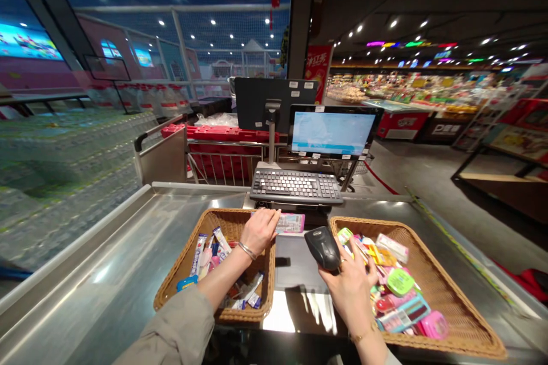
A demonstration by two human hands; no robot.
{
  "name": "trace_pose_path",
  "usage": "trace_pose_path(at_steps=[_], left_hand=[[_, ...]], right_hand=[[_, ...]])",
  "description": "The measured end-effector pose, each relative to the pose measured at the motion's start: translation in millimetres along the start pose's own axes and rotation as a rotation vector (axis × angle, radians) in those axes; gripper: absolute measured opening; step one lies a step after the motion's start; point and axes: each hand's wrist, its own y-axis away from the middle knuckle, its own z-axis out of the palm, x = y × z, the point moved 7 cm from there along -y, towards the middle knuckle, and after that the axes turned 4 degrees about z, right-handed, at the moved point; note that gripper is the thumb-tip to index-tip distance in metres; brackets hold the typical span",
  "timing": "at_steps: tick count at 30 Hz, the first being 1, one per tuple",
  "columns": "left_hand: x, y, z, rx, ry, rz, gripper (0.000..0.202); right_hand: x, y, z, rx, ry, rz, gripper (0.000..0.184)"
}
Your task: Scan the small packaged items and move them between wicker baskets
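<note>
My left hand (259, 231) reaches over the left wicker basket (171, 288) and grips a flat pink packet (291, 223) by its left end, holding it just below the keyboard. My right hand (351, 285) is wrapped round a black handheld barcode scanner (323, 247), whose head points toward the pink packet. The left basket holds several small snack sticks and packets (209, 254). On the right, the second wicker basket (454, 308) is filled with several colourful sweets and packets (396, 291).
A grey keyboard (296, 185) sits behind the baskets, with a lit screen (331, 132) and a second monitor's back (274, 102) above it. A steel counter (107, 262) runs to the left. Red trolleys (222, 151) stand beyond; shop aisles lie at the right.
</note>
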Motion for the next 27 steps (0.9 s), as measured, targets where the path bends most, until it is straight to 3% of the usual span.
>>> trace_pose_path(at_steps=[10, 17, 27], left_hand=[[18, -26, 10.1, 0.051, 0.084, 0.052, 0.049], [34, -47, 16.2, 0.071, 0.103, 0.107, 0.044], [62, -77, 35.0, 0.077, 0.186, 0.201, 0.047]], right_hand=[[23, 2, -15, 0.032, 0.076, 0.078, 0.028], [44, 5, -30, 0.129, 0.127, 0.11, 0.036], [88, 15, -47, 0.144, 0.164, 0.265, 0.044]])
